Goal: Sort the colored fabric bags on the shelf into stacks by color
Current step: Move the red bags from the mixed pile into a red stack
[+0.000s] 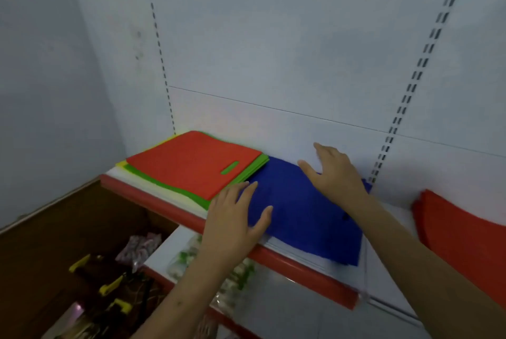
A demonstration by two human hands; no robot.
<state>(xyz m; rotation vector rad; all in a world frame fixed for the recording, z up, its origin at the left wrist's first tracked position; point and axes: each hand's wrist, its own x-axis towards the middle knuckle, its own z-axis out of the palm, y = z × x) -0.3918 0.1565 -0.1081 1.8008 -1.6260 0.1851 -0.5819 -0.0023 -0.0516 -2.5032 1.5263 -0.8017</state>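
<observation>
Both hands, left hand [235, 218] and right hand [335, 171], are laid flat with fingers spread on the blue bag [309, 218], judged light, limp and best pinched at its 6 o'clock edge.

Two hands are in view, the left hand [235, 218] and the right hand [335, 171]; one blue bag [306, 215] shows as the top of its stack, with pale layers under it too thin to count; one red bag [191, 163] tops the mixed pile at the left, with at least one green bag [200, 197] and at least one yellow bag [121, 164] showing only as edges beneath it; one further red stack [462, 226] lies at the right, its number of bags impossible to tell; two shelves appear, the upper shelf [164, 201] and a lower shelf [287, 308]; three yellow clips [109, 285] show below at the left.
</observation>
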